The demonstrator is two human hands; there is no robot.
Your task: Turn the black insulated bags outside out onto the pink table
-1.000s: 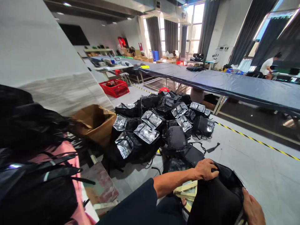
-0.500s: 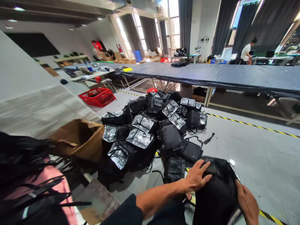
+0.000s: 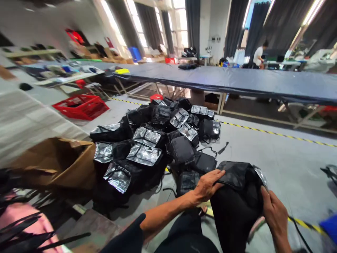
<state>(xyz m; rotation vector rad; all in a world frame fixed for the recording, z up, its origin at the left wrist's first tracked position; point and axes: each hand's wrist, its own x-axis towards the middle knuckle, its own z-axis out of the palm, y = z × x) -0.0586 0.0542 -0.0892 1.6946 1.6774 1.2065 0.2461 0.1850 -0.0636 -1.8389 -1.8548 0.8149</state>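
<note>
Left hand (image 3: pixel 207 186): fingers (image 3: pixel 217 174) stretched out nearly flat, open, pressing on the top flap of a black bag (image 3: pixel 234 211). Whether the thumb pinches under the flap cannot be told.

Right hand (image 3: pixel 274 213): fingers curled closed over the bag's right edge, gripping it.

The black bag is soft, matt fabric, boxy in shape, with a crinkled silver foil lining showing at its upper right corner. It is held upright between both hands, low in front of the person, above the smooth grey floor (image 3: pixel 276 158).

Just beyond lies a heap of similar bags (image 3: pixel 155 147), black cloth with shiny foil flaps. Left of the heap is an open brown cardboard box (image 3: pixel 58 165); farther off are a red plastic crate (image 3: pixel 81 105) and a long surface (image 3: pixel 237 79) draped in dark sheeting.
</note>
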